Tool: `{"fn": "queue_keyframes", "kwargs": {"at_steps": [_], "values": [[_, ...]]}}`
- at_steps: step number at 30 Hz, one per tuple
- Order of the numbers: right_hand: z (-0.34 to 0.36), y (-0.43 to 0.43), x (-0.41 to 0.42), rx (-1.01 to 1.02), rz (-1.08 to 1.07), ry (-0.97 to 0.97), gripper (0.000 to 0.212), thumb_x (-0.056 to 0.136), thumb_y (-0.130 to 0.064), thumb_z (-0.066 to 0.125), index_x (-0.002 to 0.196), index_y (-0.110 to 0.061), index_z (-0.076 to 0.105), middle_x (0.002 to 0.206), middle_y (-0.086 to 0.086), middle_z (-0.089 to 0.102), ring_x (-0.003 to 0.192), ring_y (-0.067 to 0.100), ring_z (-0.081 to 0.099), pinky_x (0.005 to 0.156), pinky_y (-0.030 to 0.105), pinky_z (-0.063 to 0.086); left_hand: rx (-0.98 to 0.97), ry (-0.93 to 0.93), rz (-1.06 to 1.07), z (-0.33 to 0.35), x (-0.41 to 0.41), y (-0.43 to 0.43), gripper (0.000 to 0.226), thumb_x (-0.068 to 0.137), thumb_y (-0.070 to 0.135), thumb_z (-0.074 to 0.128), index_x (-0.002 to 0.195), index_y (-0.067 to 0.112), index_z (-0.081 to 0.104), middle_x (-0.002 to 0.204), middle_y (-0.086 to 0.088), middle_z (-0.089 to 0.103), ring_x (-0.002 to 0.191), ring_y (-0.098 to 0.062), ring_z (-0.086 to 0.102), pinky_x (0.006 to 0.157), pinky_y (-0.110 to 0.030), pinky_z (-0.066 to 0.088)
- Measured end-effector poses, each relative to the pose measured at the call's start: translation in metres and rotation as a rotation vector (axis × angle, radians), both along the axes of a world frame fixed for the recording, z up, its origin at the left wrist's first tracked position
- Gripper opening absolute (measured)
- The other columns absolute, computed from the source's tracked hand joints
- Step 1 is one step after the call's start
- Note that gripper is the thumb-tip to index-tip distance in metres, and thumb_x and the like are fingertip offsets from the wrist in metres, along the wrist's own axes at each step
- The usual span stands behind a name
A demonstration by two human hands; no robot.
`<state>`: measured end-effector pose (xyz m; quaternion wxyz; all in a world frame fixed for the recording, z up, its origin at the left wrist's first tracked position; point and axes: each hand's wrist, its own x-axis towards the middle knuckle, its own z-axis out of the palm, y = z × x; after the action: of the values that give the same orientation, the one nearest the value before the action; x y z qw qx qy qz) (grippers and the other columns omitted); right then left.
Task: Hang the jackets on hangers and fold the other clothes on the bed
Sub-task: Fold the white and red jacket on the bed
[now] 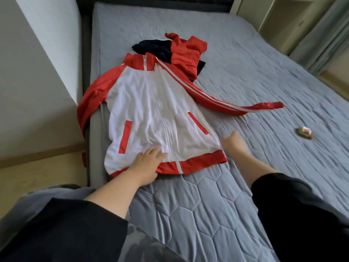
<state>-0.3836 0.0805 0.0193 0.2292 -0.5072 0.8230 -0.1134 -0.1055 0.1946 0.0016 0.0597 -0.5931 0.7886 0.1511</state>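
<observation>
Head view — left hand [146,161] presses zipped jacket [151,103].

Found one track jacket [156,110] spread flat, front up, on the quilted grey-blue bed [198,205], near its left edge. White body; red collar, sleeves, hem band and pocket trims; zip closed up to the collar. Collar toward the headboard, hem at the near end. One sleeve draped over the mattress edge; other sleeve, white-striped, stretched out rightward across the cover. Beyond the collar, noted a crumpled red garment [187,53] lying on a bunched dark navy garment [151,47], both unfolded, against the jacket's shoulder.
</observation>
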Motion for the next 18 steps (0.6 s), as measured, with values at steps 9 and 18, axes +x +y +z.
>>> {"fn": "queue_keyframes", "kwargs": {"at_steps": [9,18], "values": [[-0.025,0.034,0.024,-0.214,-0.211,-0.075,0.023,0.095,-0.023,0.040,0.108,-0.005,0.047,0.108,0.018,0.062,0.101,0.037,0.058,0.074,0.037,0.039,0.076,0.149,-0.049,0.010,0.000,0.001,0.058,0.086,0.012,0.048,0.141,0.033,0.043,0.122,-0.002,0.060,0.110,-0.025,0.056,0.091,-0.032,0.046],[-0.038,0.037,0.040,0.013,0.203,0.418,0.068,0.091,-0.017,0.040,0.152,-0.015,0.009,0.157,0.012,0.011,0.145,0.029,0.009,0.116,0.054,0.005,0.266,0.455,0.190,0.011,0.002,0.005,0.019,0.095,0.037,0.049,0.100,0.027,0.065,0.097,0.004,0.061,0.102,-0.019,0.057,0.081,-0.026,0.040]]}}
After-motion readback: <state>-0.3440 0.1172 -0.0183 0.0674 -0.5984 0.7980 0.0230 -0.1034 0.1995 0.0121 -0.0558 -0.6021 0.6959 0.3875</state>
